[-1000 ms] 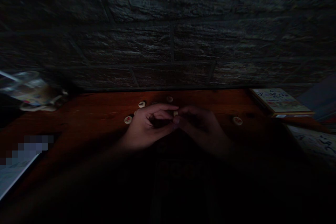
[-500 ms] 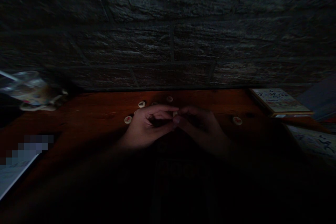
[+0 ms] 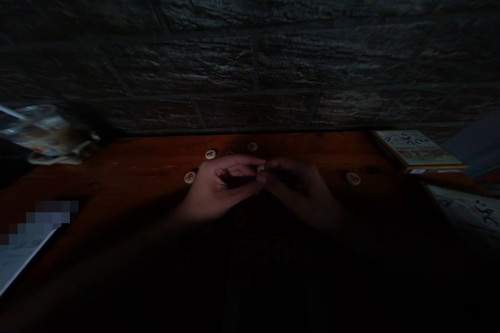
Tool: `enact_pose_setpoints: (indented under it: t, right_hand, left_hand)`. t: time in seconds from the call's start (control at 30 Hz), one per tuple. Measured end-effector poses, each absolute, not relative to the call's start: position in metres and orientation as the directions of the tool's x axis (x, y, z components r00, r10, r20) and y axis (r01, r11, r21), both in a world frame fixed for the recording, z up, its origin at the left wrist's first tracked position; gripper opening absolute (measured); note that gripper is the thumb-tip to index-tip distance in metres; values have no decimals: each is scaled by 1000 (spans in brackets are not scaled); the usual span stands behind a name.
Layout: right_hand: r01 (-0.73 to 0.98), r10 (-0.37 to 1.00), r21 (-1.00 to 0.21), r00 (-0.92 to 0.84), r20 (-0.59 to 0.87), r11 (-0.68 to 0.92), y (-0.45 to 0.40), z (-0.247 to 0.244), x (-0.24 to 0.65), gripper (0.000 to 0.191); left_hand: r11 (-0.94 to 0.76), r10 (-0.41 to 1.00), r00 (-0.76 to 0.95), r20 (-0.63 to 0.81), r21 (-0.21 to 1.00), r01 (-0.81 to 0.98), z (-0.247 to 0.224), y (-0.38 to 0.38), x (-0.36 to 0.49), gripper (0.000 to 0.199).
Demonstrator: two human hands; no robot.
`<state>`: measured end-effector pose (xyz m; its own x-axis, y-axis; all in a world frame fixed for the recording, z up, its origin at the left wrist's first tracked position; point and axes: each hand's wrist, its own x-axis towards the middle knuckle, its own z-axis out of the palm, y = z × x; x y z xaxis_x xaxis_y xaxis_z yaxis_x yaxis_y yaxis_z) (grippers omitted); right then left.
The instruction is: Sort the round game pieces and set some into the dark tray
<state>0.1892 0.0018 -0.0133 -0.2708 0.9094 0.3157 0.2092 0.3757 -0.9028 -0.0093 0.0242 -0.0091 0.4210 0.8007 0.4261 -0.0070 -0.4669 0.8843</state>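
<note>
In dim light, my left hand (image 3: 219,187) and my right hand (image 3: 302,187) meet at the fingertips over the wooden table (image 3: 136,166). Both pinch one small pale round piece (image 3: 261,168) between them, seen edge-on. Beyond and beside my left hand lie a round piece with a dark mark (image 3: 210,154), a round piece with a red mark (image 3: 189,177) and a fainter one (image 3: 252,146). Another red-marked piece (image 3: 353,179) rests to the right of my right hand. The area below my hands is nearly black, with faint round shapes.
A stone-block wall (image 3: 242,62) rises behind the table. At the left are a clear cup with a straw (image 3: 42,127) and a pale sheet or screen (image 3: 29,255). On the right sit a patterned box (image 3: 416,148) and a second patterned item (image 3: 469,210).
</note>
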Motion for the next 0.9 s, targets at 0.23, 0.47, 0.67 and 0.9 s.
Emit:
enact_pose_setpoints:
  t: [0.23,0.47,0.67,0.9]
  right_hand:
    - [176,906,-905,-255,337,387,1,-12,187,15]
    - [172,907,-906,-250,340,387,1,-15,189,13]
    - [119,904,-913,-235,357,391,2,-17,187,13]
    - [105,890,-899,-232,393,425,1,-21,186,18]
  left_hand:
    - [-504,780,465,418,860,72,-6,24,-12,38]
    - [-480,793,458,401,874,67,-7,24,-12,35]
    - [-395,813,468,346,919,9,-5,24,-13,25]
    - [-371,847,432,308,926,66,-5,23,-9,22]
